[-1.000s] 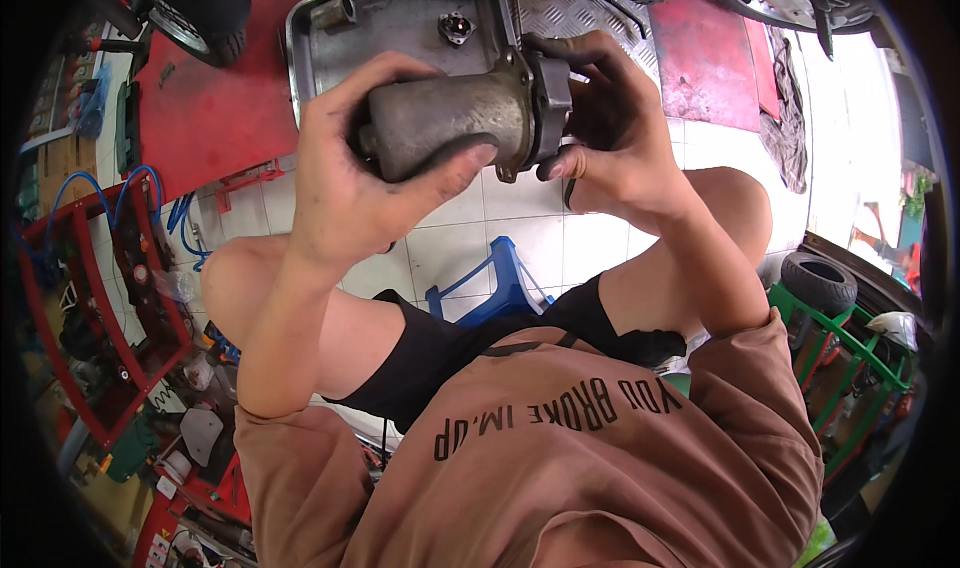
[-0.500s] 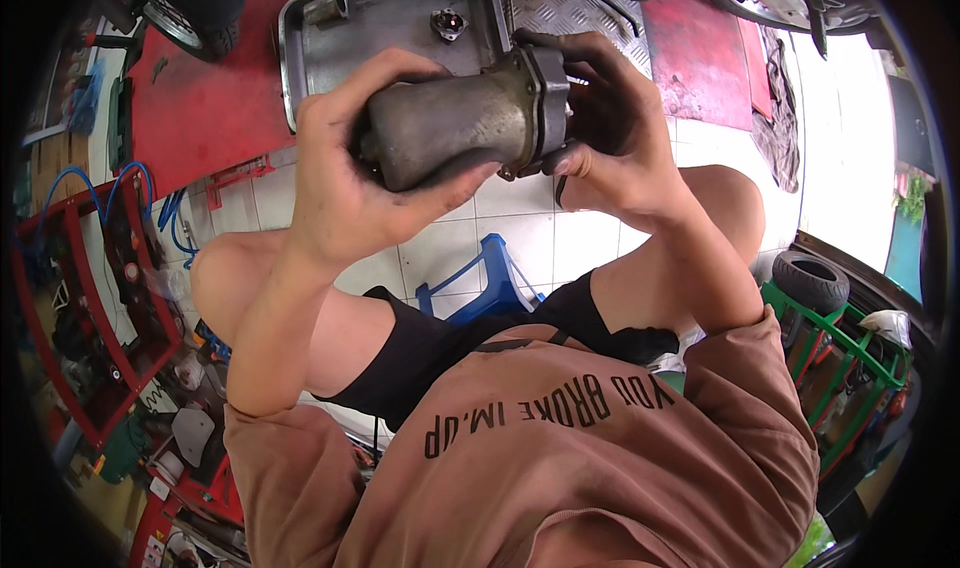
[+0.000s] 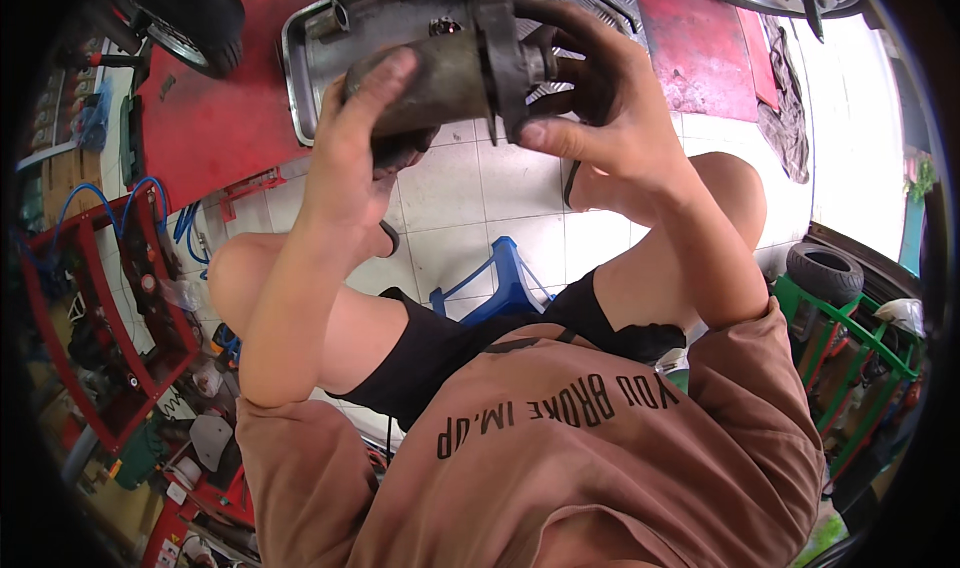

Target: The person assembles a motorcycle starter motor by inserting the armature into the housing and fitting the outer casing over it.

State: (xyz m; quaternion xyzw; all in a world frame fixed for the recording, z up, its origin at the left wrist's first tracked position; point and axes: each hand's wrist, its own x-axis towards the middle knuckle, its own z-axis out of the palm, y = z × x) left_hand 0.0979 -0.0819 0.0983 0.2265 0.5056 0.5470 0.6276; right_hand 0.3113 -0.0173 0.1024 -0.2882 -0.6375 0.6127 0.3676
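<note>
A grease-darkened metal cylindrical housing (image 3: 430,86) is held up in front of me, lying sideways. At its right end sits a wide dark flanged end piece (image 3: 508,63) with a short stub pointing right. My left hand (image 3: 350,148) wraps the housing's left part, thumb on top and fingers underneath. With blackened fingers, my right hand (image 3: 630,98) grips the end piece, thumb at its lower edge and fingers over the top. Whether the end piece is apart from the housing, I cannot tell. Behind it, a metal tray (image 3: 297,78) holds a small metal sleeve (image 3: 328,22) and a small flanged part (image 3: 445,26).
The tray rests on a red platform (image 3: 215,118) with a tread-plate strip. A wheel (image 3: 195,28) stands far left. A blue stool (image 3: 505,283) is between my legs. Red shelving (image 3: 100,318) is at left; a green rack (image 3: 850,338) with a tyre (image 3: 825,271) is at right.
The housing has moved up and away from me and turned, showing more of the end stub. My left thumb has shifted from below the housing to its top.
</note>
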